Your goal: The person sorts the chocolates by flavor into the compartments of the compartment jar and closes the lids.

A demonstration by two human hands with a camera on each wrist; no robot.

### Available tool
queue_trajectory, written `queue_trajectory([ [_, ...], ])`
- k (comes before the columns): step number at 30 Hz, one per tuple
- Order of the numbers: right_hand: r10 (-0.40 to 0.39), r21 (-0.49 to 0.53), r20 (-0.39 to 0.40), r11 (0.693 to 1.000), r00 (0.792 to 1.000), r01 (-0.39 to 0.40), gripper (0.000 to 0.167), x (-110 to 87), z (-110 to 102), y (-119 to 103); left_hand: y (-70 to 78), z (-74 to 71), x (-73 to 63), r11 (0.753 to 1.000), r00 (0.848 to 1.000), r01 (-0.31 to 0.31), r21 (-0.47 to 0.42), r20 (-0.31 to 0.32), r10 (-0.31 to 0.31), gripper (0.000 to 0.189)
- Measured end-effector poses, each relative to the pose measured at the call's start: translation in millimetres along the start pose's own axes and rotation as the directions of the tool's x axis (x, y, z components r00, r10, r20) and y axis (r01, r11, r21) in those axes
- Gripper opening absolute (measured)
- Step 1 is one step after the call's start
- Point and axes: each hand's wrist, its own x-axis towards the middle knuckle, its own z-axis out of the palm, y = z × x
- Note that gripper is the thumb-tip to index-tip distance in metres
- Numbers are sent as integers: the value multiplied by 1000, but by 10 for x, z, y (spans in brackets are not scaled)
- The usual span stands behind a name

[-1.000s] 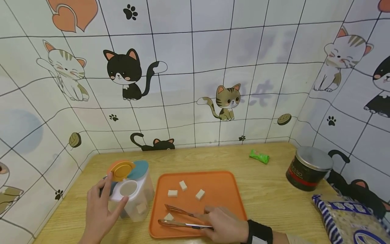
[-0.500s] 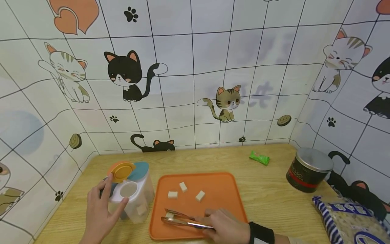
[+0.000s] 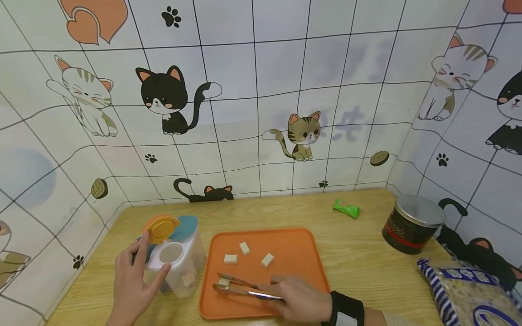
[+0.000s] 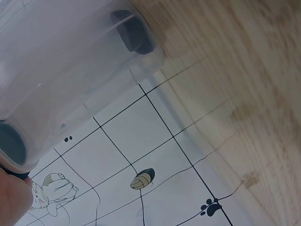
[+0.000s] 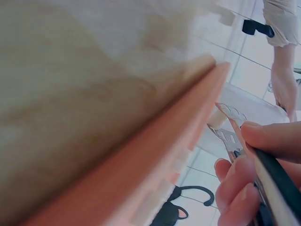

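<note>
My left hand (image 3: pixel 136 280) holds the clear storage container (image 3: pixel 195 253) at its top left, index finger against the raised yellow lid (image 3: pixel 162 229), thumb by the round opening (image 3: pixel 171 252). A white cube (image 3: pixel 189 279) shows through the container's wall. My right hand (image 3: pixel 299 299) grips metal tongs (image 3: pixel 244 292) low over the orange tray (image 3: pixel 281 240). Between the tong tips sits a small white cube (image 3: pixel 223 281); the right wrist view also shows a pale piece (image 5: pixel 217 119) there. On the tray lie several cubes, among them one (image 3: pixel 230 259) at the left.
Behind the tray, a green wrapped packet (image 3: pixel 346 208) lies on the wooden table (image 3: pixel 281 208). At the right stand a dark tin (image 3: pixel 412 226) with a grey lid and a blue-striped plastic bag (image 3: pixel 469 290). A cat-print wall (image 3: pixel 236 117) borders the table at the back and sides.
The tong tips have closed in on the nearest cube, which now sits between them, slightly further left. My left hand and the container stay as they were.
</note>
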Motion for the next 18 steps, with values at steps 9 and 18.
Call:
queue_trajectory([
  [9, -1, -2, -108, 1000, 994, 0, 39, 138, -243, -81, 24, -21, -17, 1000, 1000, 3, -1, -12, -3, 77],
  [18, -12, -41, -188, 999, 982, 4, 42, 408, -578, -258, 33, -25, -6, 1000, 1000, 13, -7, 1, -13, 78],
])
